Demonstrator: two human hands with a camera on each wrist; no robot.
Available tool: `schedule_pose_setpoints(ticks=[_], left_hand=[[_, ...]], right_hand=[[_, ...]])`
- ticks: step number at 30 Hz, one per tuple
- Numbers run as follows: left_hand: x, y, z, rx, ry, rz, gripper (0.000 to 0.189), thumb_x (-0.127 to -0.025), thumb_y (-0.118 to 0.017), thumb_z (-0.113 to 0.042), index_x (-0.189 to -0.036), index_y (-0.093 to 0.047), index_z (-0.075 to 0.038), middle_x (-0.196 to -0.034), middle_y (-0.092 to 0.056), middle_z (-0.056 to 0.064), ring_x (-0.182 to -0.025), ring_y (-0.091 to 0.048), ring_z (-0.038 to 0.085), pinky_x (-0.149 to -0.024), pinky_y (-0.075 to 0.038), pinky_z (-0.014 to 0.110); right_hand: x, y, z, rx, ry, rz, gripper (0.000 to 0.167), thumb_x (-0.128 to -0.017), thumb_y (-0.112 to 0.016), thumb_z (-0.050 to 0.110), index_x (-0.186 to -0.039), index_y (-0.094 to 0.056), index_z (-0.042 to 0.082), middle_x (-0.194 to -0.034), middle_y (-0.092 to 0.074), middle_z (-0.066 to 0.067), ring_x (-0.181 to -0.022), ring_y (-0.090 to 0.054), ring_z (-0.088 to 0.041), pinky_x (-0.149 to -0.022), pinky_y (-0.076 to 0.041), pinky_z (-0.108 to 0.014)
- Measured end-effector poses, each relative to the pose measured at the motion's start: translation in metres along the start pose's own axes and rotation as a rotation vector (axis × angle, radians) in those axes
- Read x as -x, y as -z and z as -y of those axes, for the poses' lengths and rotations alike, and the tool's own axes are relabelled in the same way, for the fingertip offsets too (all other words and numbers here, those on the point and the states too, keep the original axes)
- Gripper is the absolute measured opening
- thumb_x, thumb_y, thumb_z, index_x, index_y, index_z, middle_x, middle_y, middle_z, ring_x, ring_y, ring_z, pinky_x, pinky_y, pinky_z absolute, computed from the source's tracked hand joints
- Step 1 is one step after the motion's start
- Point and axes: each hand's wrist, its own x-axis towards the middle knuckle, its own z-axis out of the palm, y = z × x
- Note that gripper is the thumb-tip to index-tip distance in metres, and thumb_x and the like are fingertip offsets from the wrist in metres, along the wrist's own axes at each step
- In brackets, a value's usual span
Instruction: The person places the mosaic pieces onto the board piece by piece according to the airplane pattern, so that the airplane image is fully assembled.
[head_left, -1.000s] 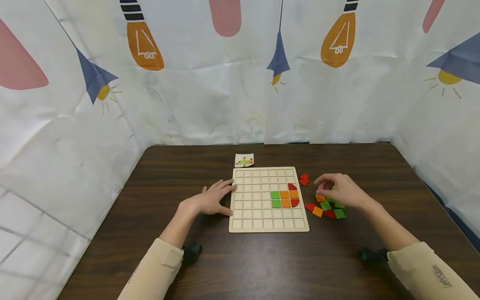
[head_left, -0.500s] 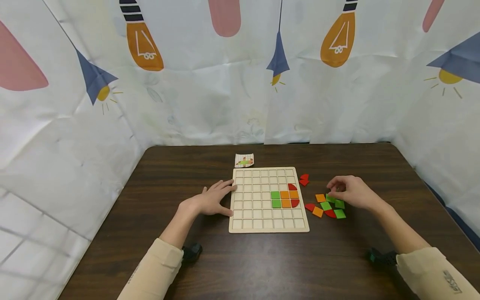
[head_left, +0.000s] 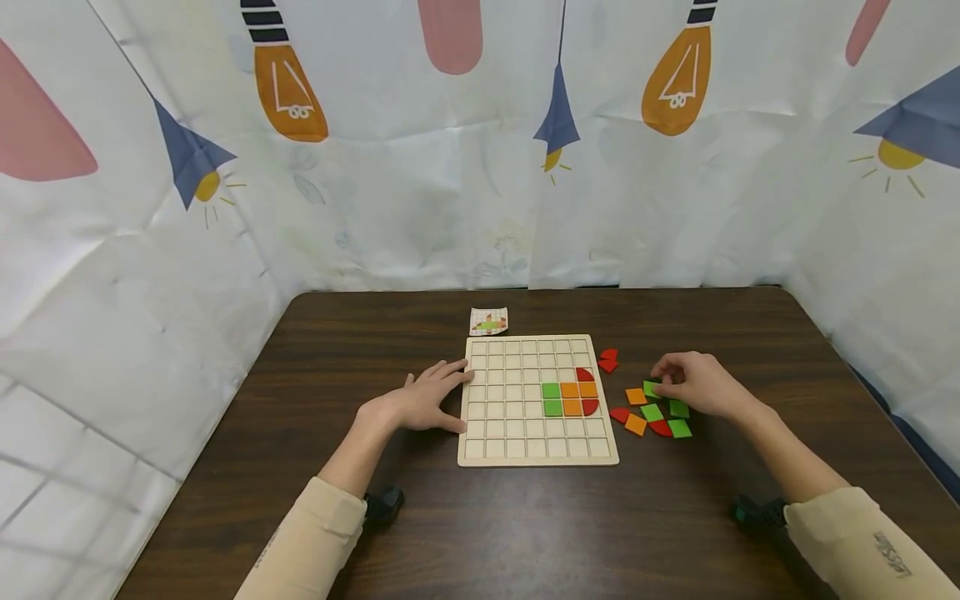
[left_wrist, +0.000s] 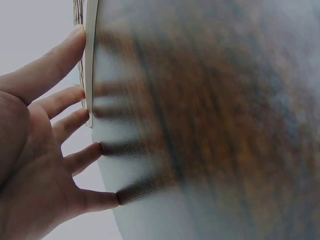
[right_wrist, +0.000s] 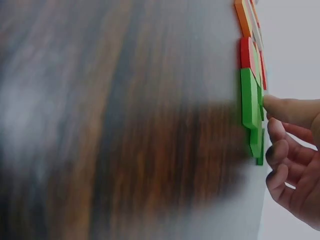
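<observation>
A pale wooden grid board (head_left: 504,432) lies flat on the table, with green, orange and red tiles set in its right side. My left hand (head_left: 415,404) rests at the board's left edge, fingers spread; in the left wrist view the thumb and some fingertips of the left hand (left_wrist: 47,145) touch that edge. At the loose tiles right of the board, my right hand (head_left: 701,383) pinches a green square tile (head_left: 651,389) between thumb and index finger. The right wrist view has the right hand (right_wrist: 295,145) low beside the green tiles, its other fingers curled.
Loose orange tiles (head_left: 635,424), green tiles (head_left: 679,428) and red pieces (head_left: 608,360) lie right of the board. Behind the board is a small pattern card (head_left: 488,322). A printed curtain (head_left: 450,208) hangs beyond the table's far edge.
My right hand first drew back rightward over the loose tiles, then shifted slightly left with the green tile. An orange tile beside it moved slightly left. My left hand stayed still.
</observation>
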Motion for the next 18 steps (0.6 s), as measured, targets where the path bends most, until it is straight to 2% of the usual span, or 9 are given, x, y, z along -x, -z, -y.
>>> schedule_pose_setpoints(ticks=[8, 13, 18], left_hand=[[0.001, 0.001, -0.001, 0.002, -0.006, 0.000, 0.085, -0.094, -0.077, -0.037, -0.162, -0.033, -0.012, -0.171, -0.012, 0.010, -0.155, -0.005, 0.040, -0.113, -0.007, 0.076], [0.002, 0.001, -0.001, -0.002, -0.005, 0.003, 0.085, -0.094, -0.077, -0.038, -0.162, -0.033, -0.012, -0.171, -0.012, 0.009, -0.156, -0.005, 0.040, -0.112, -0.006, 0.077], [0.001, 0.000, -0.001, -0.003, -0.004, 0.000, 0.086, -0.094, -0.077, -0.038, -0.162, -0.033, -0.013, -0.171, -0.012, 0.009, -0.156, -0.005, 0.039, -0.113, -0.006, 0.076]], right_hand=[[-0.011, -0.008, 0.005, 0.007, -0.008, -0.018, 0.020, -0.094, -0.077, 0.017, -0.106, -0.071, 0.002, -0.081, -0.062, 0.002, -0.066, -0.053, -0.015, -0.057, -0.045, -0.030], [-0.011, -0.007, 0.009, 0.025, -0.003, -0.018, 0.022, -0.093, -0.078, 0.017, -0.106, -0.072, 0.001, -0.080, -0.062, 0.003, -0.065, -0.053, -0.015, -0.057, -0.046, -0.030], [-0.009, -0.005, 0.011, 0.017, 0.020, 0.023, 0.022, -0.091, -0.079, 0.013, -0.107, -0.072, -0.001, -0.081, -0.063, 0.003, -0.064, -0.054, -0.013, -0.057, -0.046, -0.029]])
